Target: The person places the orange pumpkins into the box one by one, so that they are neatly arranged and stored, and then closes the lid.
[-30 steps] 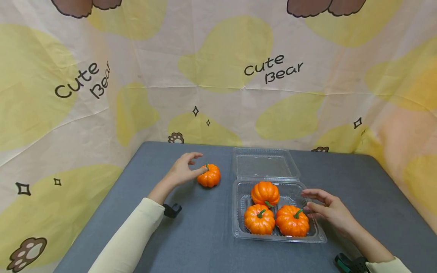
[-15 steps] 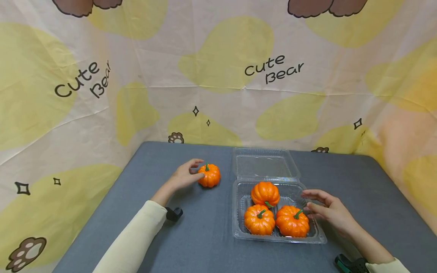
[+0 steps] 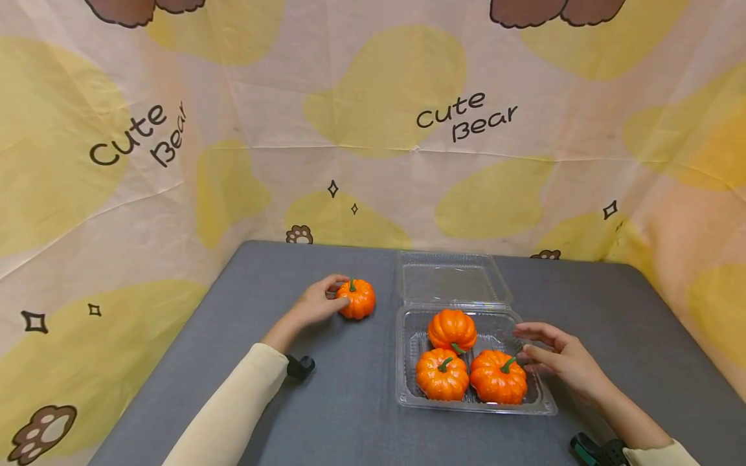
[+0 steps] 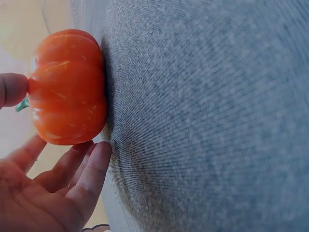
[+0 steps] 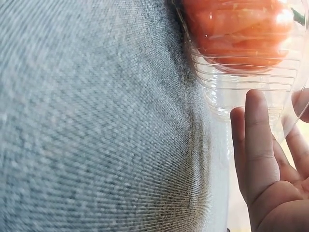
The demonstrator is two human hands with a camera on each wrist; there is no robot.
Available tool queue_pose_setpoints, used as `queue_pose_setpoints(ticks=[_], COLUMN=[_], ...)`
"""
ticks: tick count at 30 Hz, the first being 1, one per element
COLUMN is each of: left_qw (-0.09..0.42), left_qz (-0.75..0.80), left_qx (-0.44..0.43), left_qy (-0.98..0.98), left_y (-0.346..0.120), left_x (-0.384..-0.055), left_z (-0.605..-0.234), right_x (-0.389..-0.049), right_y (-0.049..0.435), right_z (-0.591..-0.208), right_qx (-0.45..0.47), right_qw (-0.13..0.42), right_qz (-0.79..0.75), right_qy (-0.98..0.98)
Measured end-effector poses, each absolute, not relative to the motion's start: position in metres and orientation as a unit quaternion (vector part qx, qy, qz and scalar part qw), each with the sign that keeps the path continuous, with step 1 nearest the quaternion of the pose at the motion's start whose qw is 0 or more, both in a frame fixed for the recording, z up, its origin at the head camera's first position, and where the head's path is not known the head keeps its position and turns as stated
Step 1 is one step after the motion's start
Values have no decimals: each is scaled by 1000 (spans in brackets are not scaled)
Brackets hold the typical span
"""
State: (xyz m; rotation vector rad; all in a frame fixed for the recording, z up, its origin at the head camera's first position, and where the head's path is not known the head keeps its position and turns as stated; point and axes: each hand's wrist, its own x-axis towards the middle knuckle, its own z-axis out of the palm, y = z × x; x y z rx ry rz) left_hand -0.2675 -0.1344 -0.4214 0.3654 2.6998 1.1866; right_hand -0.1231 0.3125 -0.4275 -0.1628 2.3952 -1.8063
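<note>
My left hand [image 3: 317, 301] is at the left side of an orange toy pumpkin [image 3: 360, 300] with a green stem, which sits on the table. In the left wrist view its thumb tip [image 4: 13, 89] is right at the pumpkin's top near the stem, and the extended fingers [image 4: 89, 179] lie along its side. On the right, a clear plastic clamshell box [image 3: 408, 404] holds three more pumpkins: one at the back [image 3: 452, 330], one front left [image 3: 441, 375], one front right [image 3: 498, 378]. My right hand [image 3: 568, 362] rests at the box's right wall, fingers loosely extended.
The box's clear lid [image 3: 451, 278] lies folded back behind it. A grey cloth covers the table [image 3: 326, 401]. Patterned fabric [image 3: 373, 129] hangs along the back and sides. Each wrist wears a dark strap, the left strap [image 3: 300, 367] showing below the sleeve.
My left hand has come down lower against the lone pumpkin, its fingers drawing closer to it. The pumpkins, the box and my right hand stay in place.
</note>
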Motion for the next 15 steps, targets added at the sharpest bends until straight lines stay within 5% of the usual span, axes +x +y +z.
queue_pose_setpoints(ticks=[15], left_qw=[58], left_qz=[450], left_qx=[114], left_qy=[884], left_y=[-128], left_x=[-262], left_z=[-429], right_x=[-123], right_y=[314], right_z=[-430], right_qx=[-53], right_qw=[71], right_qz=[-607], right_qy=[790])
